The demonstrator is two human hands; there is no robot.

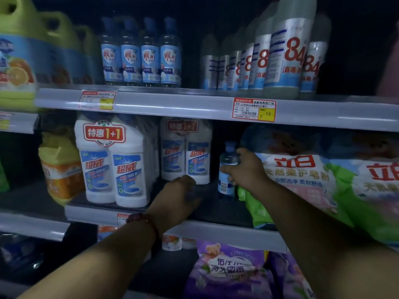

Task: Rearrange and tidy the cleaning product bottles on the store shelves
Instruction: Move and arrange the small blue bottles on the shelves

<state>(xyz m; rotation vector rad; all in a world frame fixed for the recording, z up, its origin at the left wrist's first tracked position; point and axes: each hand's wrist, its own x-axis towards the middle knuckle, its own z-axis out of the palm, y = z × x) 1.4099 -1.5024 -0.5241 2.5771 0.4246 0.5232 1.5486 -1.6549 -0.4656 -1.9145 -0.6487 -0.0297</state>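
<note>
Now | right hand (246, 169) wraps the stray clear bottle (225, 184) on the middle shelf (216, 228), at 3 o'clock of the white twin-pack (185, 152) | probably belongs with matching bottles (140, 52) at 11 o'clock | left hand (179, 193) at the pack's base, grip unclear, perhaps steadying.

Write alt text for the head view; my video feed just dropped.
The right hand grips a small clear blue-capped bottle upright on the middle shelf, beside green detergent bags. The left hand reaches in before white twin-pack bottles; its fingers are hidden.
</note>
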